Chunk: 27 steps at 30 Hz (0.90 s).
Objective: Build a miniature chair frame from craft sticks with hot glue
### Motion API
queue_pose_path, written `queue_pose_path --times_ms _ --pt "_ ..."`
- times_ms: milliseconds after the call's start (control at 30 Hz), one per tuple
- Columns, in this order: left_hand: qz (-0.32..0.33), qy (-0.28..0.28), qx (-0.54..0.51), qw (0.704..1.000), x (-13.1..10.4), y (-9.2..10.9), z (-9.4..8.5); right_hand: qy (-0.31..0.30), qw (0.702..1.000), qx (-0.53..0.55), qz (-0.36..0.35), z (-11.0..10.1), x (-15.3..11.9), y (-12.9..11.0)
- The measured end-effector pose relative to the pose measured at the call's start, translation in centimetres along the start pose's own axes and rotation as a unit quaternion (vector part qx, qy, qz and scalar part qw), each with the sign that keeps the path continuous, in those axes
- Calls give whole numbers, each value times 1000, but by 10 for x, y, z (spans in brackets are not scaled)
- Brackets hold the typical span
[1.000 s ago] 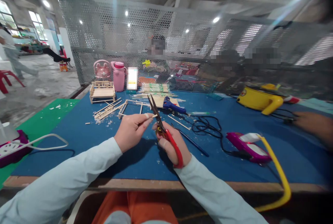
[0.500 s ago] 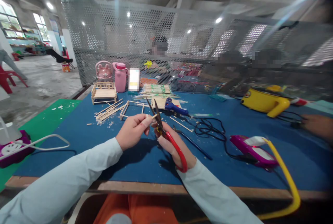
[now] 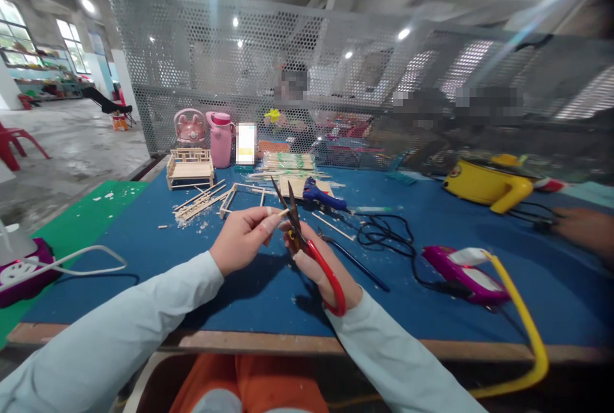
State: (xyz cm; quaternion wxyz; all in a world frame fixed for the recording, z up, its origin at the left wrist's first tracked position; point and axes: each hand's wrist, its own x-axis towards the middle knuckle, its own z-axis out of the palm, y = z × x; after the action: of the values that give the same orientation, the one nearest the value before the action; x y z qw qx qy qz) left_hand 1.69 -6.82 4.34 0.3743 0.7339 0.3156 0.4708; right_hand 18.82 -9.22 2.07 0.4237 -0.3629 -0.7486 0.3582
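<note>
Between the fingertips of my left hand (image 3: 244, 237) is a short wooden stick (image 3: 284, 213), its end by the scissor blades. My right hand (image 3: 323, 266) is closed on a pair of red-handled scissors (image 3: 334, 277), whose dark blades point up and stand apart. Whether the blades touch the stick, I cannot tell. Just beyond my hands lie a small open stick frame (image 3: 263, 197) and a pile of loose sticks with shavings (image 3: 199, 203). Behind the pile stands a little wooden bench model (image 3: 190, 170). A blue glue gun (image 3: 322, 195) rests beyond the scissors.
Dark-handled pliers (image 3: 359, 261) and a black cable (image 3: 391, 234) lie right of my hands. A purple power strip (image 3: 441, 263) with a yellow cord and a yellow pot (image 3: 480, 186) are farther right, near another person's hand (image 3: 585, 231). A perforated metal screen (image 3: 215, 68) borders the table.
The view has shifted very slightly. My left hand with the stick has moved a touch relative to the scissors, which stay in my right hand with blades apart.
</note>
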Motion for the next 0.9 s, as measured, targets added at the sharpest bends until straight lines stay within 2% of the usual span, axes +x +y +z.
queue_pose_path --times_ms 133,367,467,700,800,900 --pt "16 -8 17 1000 0 -1 -3 -9 1000 -15 -10 -1 0 -2" --pt "3 -28 25 999 1 0 -5 5 999 -25 -21 2 -1 -5" --pt "-4 -21 28 999 0 -1 -3 24 998 -57 -26 3 -1 -6" --pt "-3 -16 26 1000 0 -3 1 84 990 -115 23 9 3 -14" --pt "-5 12 7 1000 3 -8 0 123 981 -145 45 1 3 -19" --pt "-29 80 -13 996 8 -16 -6 166 958 -211 104 -21 -5 -19"
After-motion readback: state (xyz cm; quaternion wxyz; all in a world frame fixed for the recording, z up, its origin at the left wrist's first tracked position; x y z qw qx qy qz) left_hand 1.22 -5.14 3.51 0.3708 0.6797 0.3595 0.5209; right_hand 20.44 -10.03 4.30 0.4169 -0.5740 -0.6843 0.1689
